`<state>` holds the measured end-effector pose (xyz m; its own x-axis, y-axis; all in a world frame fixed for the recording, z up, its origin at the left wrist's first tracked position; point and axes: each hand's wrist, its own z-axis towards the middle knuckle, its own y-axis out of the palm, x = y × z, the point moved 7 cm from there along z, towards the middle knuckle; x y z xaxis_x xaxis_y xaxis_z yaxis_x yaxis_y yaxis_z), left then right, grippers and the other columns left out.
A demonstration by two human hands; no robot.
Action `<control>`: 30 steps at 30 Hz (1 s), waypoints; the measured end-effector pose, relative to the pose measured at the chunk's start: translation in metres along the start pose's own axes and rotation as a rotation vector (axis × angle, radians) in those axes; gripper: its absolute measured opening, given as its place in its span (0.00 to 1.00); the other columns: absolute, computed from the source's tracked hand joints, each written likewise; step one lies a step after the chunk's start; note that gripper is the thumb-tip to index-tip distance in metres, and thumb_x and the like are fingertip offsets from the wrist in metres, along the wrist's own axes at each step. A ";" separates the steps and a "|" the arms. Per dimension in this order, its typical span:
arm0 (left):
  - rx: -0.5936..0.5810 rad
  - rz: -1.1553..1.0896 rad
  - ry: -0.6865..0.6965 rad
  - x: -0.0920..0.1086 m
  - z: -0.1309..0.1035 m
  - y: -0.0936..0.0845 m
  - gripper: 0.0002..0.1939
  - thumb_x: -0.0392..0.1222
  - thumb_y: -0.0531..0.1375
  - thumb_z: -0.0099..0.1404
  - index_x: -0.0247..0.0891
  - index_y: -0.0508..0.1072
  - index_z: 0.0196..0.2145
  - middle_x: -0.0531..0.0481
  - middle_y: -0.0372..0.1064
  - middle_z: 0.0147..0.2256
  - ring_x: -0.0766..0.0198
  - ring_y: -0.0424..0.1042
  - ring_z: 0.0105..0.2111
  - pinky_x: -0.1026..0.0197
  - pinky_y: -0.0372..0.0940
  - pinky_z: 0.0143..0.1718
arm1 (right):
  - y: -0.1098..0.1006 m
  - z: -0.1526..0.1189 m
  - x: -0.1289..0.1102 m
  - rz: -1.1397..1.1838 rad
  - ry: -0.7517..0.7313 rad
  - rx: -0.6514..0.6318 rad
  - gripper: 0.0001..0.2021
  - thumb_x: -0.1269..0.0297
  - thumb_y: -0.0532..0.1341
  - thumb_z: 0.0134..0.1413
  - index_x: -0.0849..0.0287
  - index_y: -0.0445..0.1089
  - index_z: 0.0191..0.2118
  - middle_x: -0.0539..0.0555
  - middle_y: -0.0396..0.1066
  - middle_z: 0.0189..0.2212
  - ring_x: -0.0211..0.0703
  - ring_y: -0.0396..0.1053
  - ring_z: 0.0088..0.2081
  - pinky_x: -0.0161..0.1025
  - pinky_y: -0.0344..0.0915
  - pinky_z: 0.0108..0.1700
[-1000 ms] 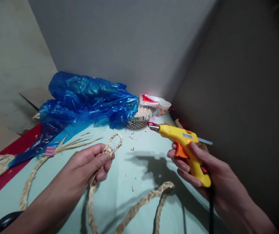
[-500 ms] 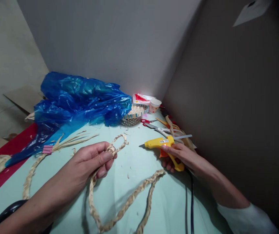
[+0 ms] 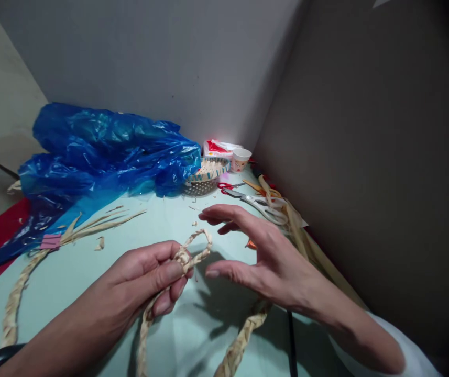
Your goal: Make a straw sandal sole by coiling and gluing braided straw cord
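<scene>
Between thumb and fingers, my left hand (image 3: pixel 149 280) pinches a pale braided cord (image 3: pixel 204 243) where it is coiled into a small knot. A loop of the braid sticks out past the fingertips, and the rest hangs down below the hand. My right hand (image 3: pixel 261 256) is to the right of that loop, thumb and fingers spread, holding nothing. Behind it only an orange bit of the glue gun (image 3: pixel 251 244) shows; the hand hides the rest. The gun's black cable (image 3: pixel 292 340) runs down toward the lower edge. A thicker stretch of braid (image 3: pixel 243 335) lies below my right hand.
A blue plastic bag (image 3: pixel 110 152) covers the back left. Near the wall are a woven basket (image 3: pixel 218 170), a paper cup (image 3: pixel 241 159) and a tissue pack (image 3: pixel 220 148). Scissors (image 3: pixel 253 201) lie at right. A pink clip (image 3: pixel 50 242) holds another braid at left.
My right hand has let go of the yellow glue gun, opened, and moved left toward the loop. My left hand keeps its pinch on the braid. The view has shifted slightly.
</scene>
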<state>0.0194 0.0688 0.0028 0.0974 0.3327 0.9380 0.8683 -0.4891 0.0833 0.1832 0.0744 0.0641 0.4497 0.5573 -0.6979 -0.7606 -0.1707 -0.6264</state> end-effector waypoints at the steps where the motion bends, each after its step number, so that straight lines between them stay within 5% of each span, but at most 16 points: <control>1: -0.002 0.004 0.008 0.000 0.001 0.000 0.22 0.63 0.65 0.62 0.40 0.73 0.26 0.57 0.62 0.21 0.68 0.56 0.23 0.64 0.54 0.27 | 0.005 0.002 0.000 0.032 -0.037 -0.005 0.30 0.48 0.68 0.61 0.57 0.63 0.61 0.58 0.72 0.58 0.49 0.70 0.58 0.44 0.67 0.58; 5: 0.001 0.003 -0.007 -0.005 0.003 -0.001 0.22 0.60 0.63 0.65 0.40 0.73 0.25 0.56 0.63 0.22 0.66 0.59 0.25 0.63 0.56 0.29 | 0.018 0.004 0.004 0.164 -0.095 -0.029 0.30 0.54 0.68 0.63 0.54 0.58 0.65 0.57 0.74 0.56 0.45 0.73 0.56 0.43 0.67 0.58; 15: 0.029 0.034 -0.160 -0.016 0.004 0.000 0.23 0.64 0.63 0.63 0.40 0.79 0.31 0.51 0.72 0.25 0.66 0.62 0.23 0.63 0.59 0.29 | 0.025 0.002 0.012 0.425 0.020 -0.015 0.24 0.67 0.67 0.65 0.54 0.61 0.61 0.52 0.78 0.48 0.40 0.76 0.50 0.40 0.67 0.56; 24: -0.007 0.102 -0.131 -0.013 0.008 -0.004 0.22 0.62 0.64 0.63 0.41 0.83 0.40 0.51 0.72 0.21 0.58 0.69 0.25 0.59 0.66 0.31 | 0.026 0.000 0.019 0.454 0.037 0.035 0.20 0.66 0.69 0.63 0.56 0.66 0.57 0.53 0.78 0.46 0.44 0.77 0.49 0.41 0.69 0.53; 30: -0.025 0.067 -0.136 -0.015 0.006 0.000 0.21 0.63 0.62 0.65 0.43 0.82 0.37 0.53 0.72 0.21 0.61 0.69 0.26 0.62 0.64 0.32 | 0.025 0.001 0.017 0.460 0.066 0.073 0.18 0.66 0.70 0.62 0.57 0.67 0.54 0.52 0.79 0.42 0.43 0.78 0.47 0.39 0.71 0.51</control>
<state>0.0208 0.0690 -0.0137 0.2210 0.4037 0.8878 0.8455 -0.5330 0.0319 0.1714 0.0801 0.0373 0.0847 0.3840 -0.9194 -0.9178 -0.3291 -0.2220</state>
